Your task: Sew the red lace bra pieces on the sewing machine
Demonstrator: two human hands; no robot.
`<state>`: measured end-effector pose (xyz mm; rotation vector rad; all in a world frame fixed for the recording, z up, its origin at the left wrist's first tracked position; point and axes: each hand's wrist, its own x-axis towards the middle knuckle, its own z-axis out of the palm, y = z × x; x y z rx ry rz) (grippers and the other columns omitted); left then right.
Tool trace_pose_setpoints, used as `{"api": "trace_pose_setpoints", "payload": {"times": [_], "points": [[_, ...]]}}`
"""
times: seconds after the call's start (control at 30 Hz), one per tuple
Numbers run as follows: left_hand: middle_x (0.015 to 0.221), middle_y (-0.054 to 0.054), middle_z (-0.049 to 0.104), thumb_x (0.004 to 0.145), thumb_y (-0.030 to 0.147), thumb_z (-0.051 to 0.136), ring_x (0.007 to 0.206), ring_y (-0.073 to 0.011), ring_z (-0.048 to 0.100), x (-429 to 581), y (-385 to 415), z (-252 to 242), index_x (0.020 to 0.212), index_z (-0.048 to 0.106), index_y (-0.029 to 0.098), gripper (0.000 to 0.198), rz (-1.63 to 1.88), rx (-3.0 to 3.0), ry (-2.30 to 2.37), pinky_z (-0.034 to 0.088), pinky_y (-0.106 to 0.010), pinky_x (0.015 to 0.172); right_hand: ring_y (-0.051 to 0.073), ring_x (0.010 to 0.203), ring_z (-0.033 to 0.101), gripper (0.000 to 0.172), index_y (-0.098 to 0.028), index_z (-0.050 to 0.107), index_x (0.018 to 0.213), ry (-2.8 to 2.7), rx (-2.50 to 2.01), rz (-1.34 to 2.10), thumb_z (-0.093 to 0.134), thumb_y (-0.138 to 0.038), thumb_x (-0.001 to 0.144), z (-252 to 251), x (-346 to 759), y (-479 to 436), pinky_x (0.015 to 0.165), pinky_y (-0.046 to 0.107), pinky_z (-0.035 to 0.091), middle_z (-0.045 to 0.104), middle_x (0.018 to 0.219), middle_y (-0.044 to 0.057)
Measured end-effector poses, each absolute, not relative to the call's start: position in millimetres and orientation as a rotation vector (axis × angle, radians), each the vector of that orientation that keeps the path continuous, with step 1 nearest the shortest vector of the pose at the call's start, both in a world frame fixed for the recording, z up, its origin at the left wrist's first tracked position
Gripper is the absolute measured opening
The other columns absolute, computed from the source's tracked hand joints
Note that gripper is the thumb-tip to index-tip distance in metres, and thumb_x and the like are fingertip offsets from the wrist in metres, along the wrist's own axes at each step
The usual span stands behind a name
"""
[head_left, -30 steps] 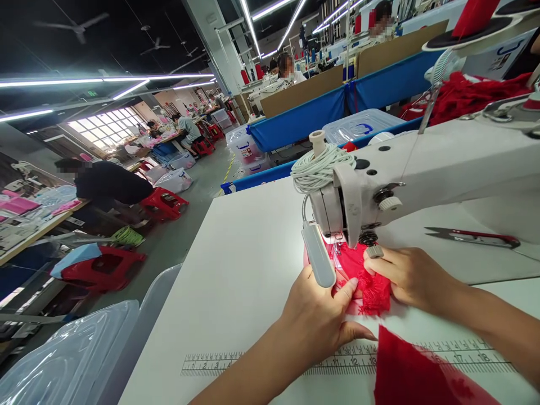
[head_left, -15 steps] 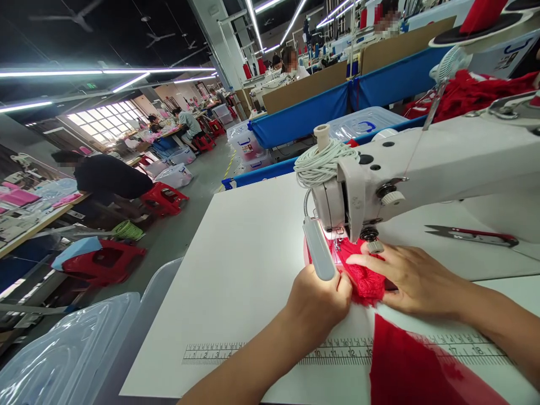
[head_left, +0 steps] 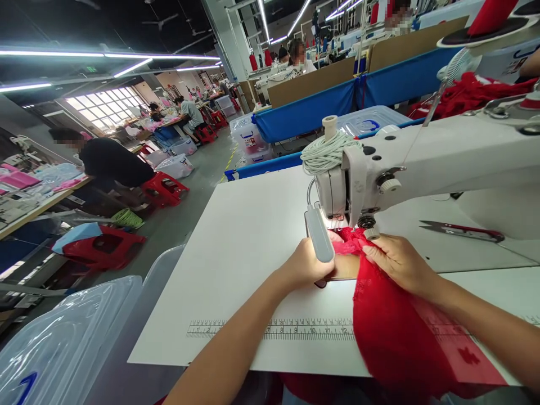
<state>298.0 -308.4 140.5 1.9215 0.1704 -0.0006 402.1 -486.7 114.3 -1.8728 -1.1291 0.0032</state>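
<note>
Red lace fabric lies at the needle area of a white sewing machine, and its smooth sheer part drapes over the table's front edge. My left hand is closed on the left end of the lace, its fingertips partly hidden behind a small grey lamp. My right hand pinches the gathered fabric just right of the needle, below the tension knob. The machine's head covers the needle and presser foot.
Thread snips lie right of my right hand. A ruler scale runs along the white table. Pale cord is coiled on the machine head. Clear plastic bins stand at the left. Other people sit at benches beyond.
The smooth red fabric has been drawn up from the table's front toward the needle. My right hand now grips it instead of lying spread over the lace. The view has shifted slightly.
</note>
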Motion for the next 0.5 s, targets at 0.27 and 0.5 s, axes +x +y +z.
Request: {"api": "trace_pose_setpoints", "payload": {"times": [0.27, 0.5], "points": [[0.057, 0.005, 0.044, 0.081, 0.018, 0.053, 0.051, -0.0101, 0.05, 302.1, -313.5, 135.6, 0.068, 0.05, 0.018, 0.014, 0.078, 1.979, 0.175, 0.043, -0.023, 0.049, 0.015, 0.061, 0.059, 0.015, -0.024, 0.055, 0.087, -1.238, -1.971, -0.404, 0.043, -0.017, 0.092, 110.3, 405.3, -495.0, 0.057, 0.026, 0.044, 0.065, 0.075, 0.001], [0.054, 0.006, 0.037, 0.084, 0.025, 0.055, 0.044, -0.0078, 0.043, 300.9, -304.4, 142.1, 0.061, 0.036, 0.02, 0.03, 0.005, 1.953, 0.164, 0.036, -0.021, 0.043, 0.012, 0.051, 0.057, 0.017, -0.025, 0.049, 0.084, -1.29, -1.922, -0.411, 0.04, -0.013, 0.092, 113.1, 407.1, -497.9, 0.051, 0.025, 0.043, 0.062, 0.069, -0.001]]}}
